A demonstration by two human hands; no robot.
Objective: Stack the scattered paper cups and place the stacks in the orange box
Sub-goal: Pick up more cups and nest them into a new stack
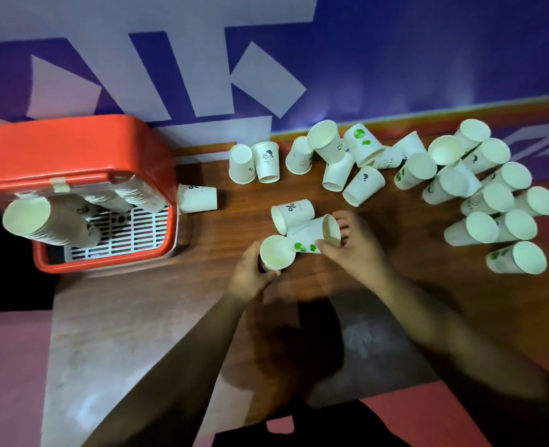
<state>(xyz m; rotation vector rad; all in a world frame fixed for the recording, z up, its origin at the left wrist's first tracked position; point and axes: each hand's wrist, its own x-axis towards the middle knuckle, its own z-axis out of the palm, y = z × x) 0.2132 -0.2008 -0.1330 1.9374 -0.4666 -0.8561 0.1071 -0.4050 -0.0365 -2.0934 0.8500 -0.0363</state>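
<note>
My left hand grips an upright white paper cup at the table's middle. My right hand holds a green-dotted cup on its side, its mouth facing right, its base end over the left cup. Another cup with a black mark lies just behind them. The orange box stands at the left with its lid up, and long stacks of cups lean inside it. Several loose cups are scattered at the right and back.
One cup lies beside the box's right wall. Two upright cups stand at the back centre. The wooden table ends at the left beside a dark gap. A purple and white banner hangs behind.
</note>
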